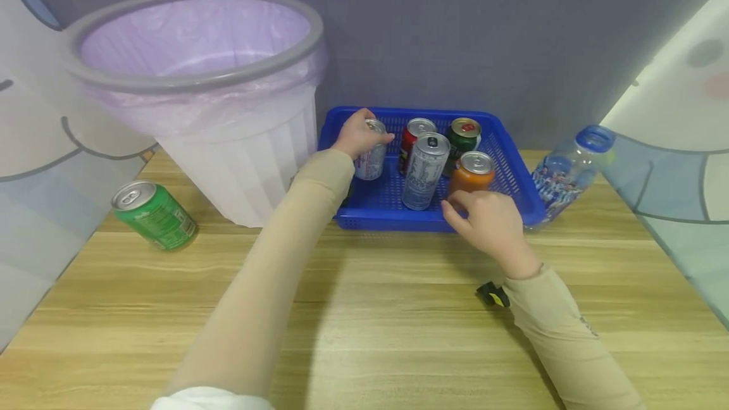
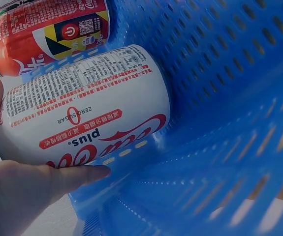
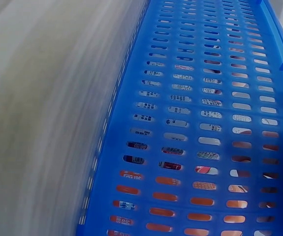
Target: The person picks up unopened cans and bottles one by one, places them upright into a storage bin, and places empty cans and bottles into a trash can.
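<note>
In the head view, my left hand grips a white Coca-Cola Plus can near its top, at the left inside a blue plastic basket. The left wrist view shows the thumb along one side of this can and a finger at its other side. My right hand holds the basket's front rim, beside an orange can; its fingertips are partly hidden. Standing in the basket are also a tall silver-white can, a red can and a dark green can.
A white bin with a purple liner stands left of the basket. Left of it, a green can is on the wooden table. A clear bottle with a blue cap leans at right. A small black item lies near my right wrist.
</note>
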`<state>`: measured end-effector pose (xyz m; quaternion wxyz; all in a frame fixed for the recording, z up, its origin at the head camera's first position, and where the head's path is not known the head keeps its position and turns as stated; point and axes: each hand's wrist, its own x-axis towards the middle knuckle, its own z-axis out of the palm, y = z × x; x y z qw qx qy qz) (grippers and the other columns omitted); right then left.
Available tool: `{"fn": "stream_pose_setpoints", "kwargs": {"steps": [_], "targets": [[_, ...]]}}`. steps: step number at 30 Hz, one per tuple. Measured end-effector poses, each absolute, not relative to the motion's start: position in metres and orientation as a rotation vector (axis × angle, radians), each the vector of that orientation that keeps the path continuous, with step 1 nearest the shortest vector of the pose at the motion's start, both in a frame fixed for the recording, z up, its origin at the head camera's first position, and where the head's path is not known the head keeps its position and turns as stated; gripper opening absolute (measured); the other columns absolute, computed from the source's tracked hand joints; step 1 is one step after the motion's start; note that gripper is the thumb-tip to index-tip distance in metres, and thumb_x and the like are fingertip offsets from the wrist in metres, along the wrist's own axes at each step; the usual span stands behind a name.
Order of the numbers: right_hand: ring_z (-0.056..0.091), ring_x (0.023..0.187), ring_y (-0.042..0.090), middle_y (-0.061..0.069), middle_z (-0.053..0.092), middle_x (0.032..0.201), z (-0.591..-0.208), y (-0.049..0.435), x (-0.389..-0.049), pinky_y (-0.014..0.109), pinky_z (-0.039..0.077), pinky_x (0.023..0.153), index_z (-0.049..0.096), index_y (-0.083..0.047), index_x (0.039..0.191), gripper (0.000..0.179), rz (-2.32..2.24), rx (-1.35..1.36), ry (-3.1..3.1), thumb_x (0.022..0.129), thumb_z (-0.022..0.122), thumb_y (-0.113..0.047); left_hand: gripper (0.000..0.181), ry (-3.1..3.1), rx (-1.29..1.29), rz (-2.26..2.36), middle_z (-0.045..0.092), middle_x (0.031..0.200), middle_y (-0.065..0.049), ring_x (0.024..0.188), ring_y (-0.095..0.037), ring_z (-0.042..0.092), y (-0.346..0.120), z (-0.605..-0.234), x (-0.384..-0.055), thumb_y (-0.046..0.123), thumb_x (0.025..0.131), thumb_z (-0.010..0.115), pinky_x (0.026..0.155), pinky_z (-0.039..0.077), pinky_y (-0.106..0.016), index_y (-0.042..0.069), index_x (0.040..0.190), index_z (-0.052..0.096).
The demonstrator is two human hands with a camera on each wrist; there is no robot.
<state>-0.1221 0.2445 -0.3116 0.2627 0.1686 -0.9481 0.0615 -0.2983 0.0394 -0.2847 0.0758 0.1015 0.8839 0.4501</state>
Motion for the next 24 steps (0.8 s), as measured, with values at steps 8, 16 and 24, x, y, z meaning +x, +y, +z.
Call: {"fn": "stream_pose_setpoints", "kwargs": {"steps": [8, 16, 24], "targets": [[0.040, 0.041, 0.018, -0.002, 0.041, 0.048, -0.3127, 0.2444, -0.1229, 0.034, 0.033, 0.038, 0.053, -0.013, 0.064, 0.028, 0.154, 0.459, -2.555, 0.085, 0.056, -0.030, 0.057, 2.645, 0.376, 1.276, 0.054, 0.125, -0.016, 0.115, -0.029, 0.053, 0.0391, -0.2845, -0.2989, 0.032, 0.085, 0.070, 0.098, 0.045, -0.043, 0.006, 0.128, 0.043], [0.040, 0.041, 0.018, -0.002, 0.041, 0.048, -0.3129, 0.2437, -0.1229, 0.035, 0.033, 0.038, 0.054, -0.012, 0.064, 0.029, 0.147, 0.466, -2.553, 0.086, 0.055, -0.031, 0.056, 2.685, 0.400, 1.249, 0.047, 0.122, -0.018, 0.114, -0.031, 0.050, 0.0371, -0.2857, -0.3025, 0.033, 0.086, 0.068, 0.098, 0.045, -0.043, 0.004, 0.125, 0.041], [0.040, 0.041, 0.018, -0.002, 0.041, 0.048, -0.3120, 0.2423, -0.1218, 0.034, 0.032, 0.038, 0.053, -0.012, 0.064, 0.028, 0.154, 0.464, -2.557, 0.085, 0.055, -0.030, 0.060, 2.691, 0.390, 1.279, 0.056, 0.120, -0.017, 0.111, -0.029, 0.055, 0.0362, -0.2881, -0.3044, 0.030, 0.081, 0.074, 0.096, 0.046, -0.041, 0.002, 0.124, 0.044]]}}
